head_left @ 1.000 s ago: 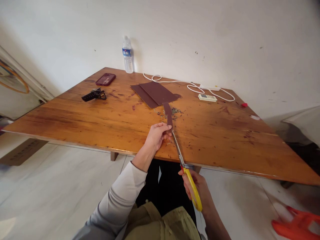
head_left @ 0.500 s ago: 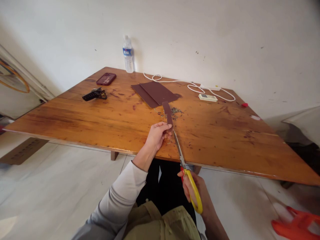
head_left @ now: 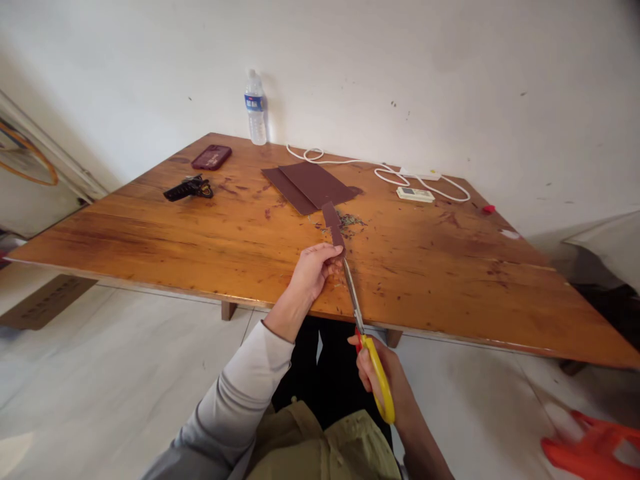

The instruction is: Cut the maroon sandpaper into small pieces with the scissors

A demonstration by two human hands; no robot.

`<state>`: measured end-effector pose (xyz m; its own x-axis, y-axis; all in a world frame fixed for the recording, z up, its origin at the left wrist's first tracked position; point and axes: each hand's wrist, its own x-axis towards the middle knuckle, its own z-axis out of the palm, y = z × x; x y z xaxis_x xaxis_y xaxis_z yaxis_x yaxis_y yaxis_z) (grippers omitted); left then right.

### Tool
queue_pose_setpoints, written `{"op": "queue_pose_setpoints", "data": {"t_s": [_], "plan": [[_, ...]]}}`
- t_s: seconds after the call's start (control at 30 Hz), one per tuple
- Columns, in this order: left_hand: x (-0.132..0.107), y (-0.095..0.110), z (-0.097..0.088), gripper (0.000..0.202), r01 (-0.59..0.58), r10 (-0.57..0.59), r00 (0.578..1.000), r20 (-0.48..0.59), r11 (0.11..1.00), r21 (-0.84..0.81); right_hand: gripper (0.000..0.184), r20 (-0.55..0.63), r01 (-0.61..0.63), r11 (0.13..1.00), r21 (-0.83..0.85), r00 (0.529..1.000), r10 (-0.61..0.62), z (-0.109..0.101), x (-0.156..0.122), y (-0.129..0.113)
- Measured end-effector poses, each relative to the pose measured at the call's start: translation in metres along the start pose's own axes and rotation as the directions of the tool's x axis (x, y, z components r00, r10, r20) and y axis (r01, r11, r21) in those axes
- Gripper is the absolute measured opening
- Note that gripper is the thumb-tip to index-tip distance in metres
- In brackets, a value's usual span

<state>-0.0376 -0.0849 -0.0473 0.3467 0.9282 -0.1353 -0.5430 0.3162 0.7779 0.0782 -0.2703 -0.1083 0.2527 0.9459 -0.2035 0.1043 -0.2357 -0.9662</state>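
My left hand (head_left: 313, 270) is closed in a pinch on a narrow dark brown strip (head_left: 333, 227) that sticks up and away from my fingers over the wooden table (head_left: 150, 227). My right hand (head_left: 385, 373) grips the yellow handles of a pair of scissors (head_left: 363, 333). The metal blades point at the lower end of the strip beside my left fingers. Small cut scraps (head_left: 350, 223) lie on the table just beyond the strip.
Flat dark brown sheets (head_left: 310, 185) lie mid-table. A water bottle (head_left: 255, 110) stands at the wall, with a dark red phone (head_left: 212, 157) and a black tool (head_left: 187, 189) to the left. A white cable (head_left: 380, 172) and small white device (head_left: 415, 195) lie right. An orange object (head_left: 590, 447) sits on the floor.
The scissors and my right hand have shifted slightly left and towards the strip. My left hand and the strip have barely moved.
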Motion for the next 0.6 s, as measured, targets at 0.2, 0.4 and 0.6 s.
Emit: {"op": "queue_pose_setpoints", "data": {"t_s": [0.2,0.4,0.6], "plan": [[0.0000,0.0003,0.0002,0.020,0.011,-0.011,1.000,0.005,1.000,-0.001,0.050,0.028,-0.070,0.992,0.105,0.997,0.068,0.0037,0.0038,0.0025],[-0.0002,0.0001,-0.0003,0.021,0.026,-0.026,1.000,0.009,1.000,0.011,0.050,0.030,-0.113,0.981,0.156,0.994,0.109,0.0062,0.0044,0.0078],[0.0004,-0.0004,-0.0007,0.022,0.030,-0.030,0.999,0.016,1.000,-0.005,0.047,0.019,-0.145,0.972,0.184,0.989,0.144,0.0095,0.0045,0.0061]]}}
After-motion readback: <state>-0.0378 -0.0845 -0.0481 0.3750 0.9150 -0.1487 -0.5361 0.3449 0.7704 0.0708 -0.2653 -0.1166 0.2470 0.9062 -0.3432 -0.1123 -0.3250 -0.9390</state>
